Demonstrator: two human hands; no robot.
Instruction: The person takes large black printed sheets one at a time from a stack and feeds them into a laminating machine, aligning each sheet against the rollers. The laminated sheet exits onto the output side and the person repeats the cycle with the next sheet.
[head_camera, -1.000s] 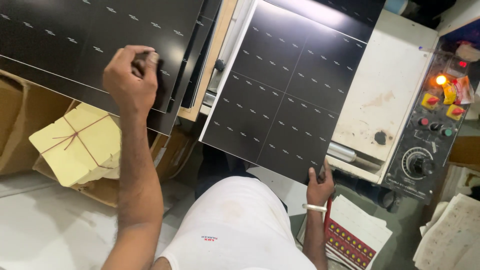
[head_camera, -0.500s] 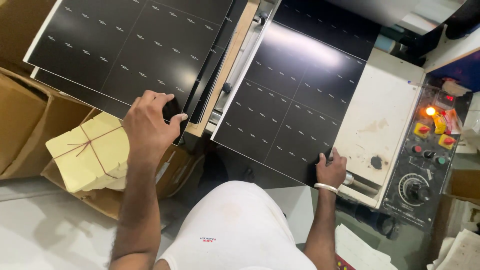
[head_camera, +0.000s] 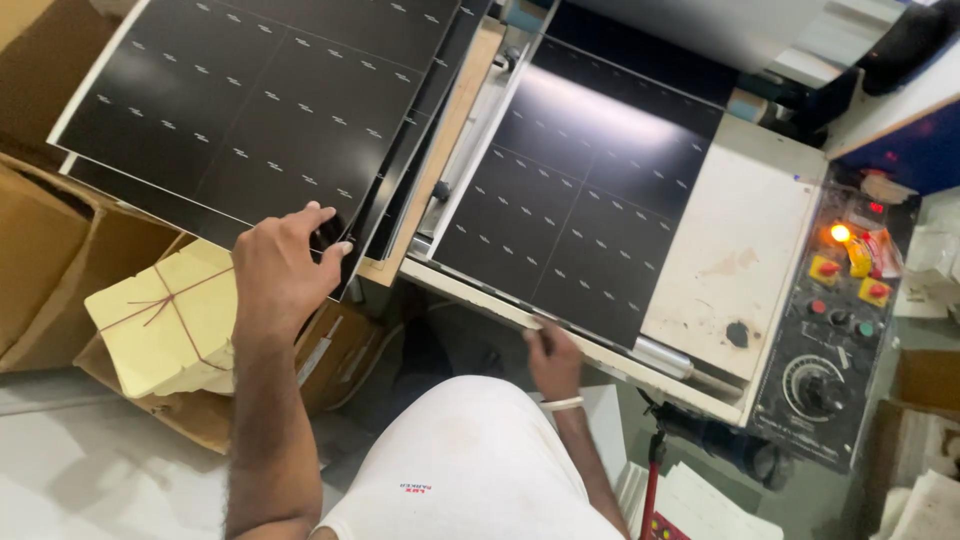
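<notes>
Black sheet already lies on the machine bed; right hand pinches its near edge. Left hand, fingers spread, rests on the stack left of the bed, many sheets apparently remaining.

pale floor, cardboard boxes, control panel with lit amber lamp

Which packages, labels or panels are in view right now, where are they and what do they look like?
Tied bundle: pale yellow block under red string, below left hand.
Cardboard boxes: brown, far left.
Control panel: dark, right, lit orange lamp, yellow-red buttons, dial.
Shirt label: small, red.
</notes>
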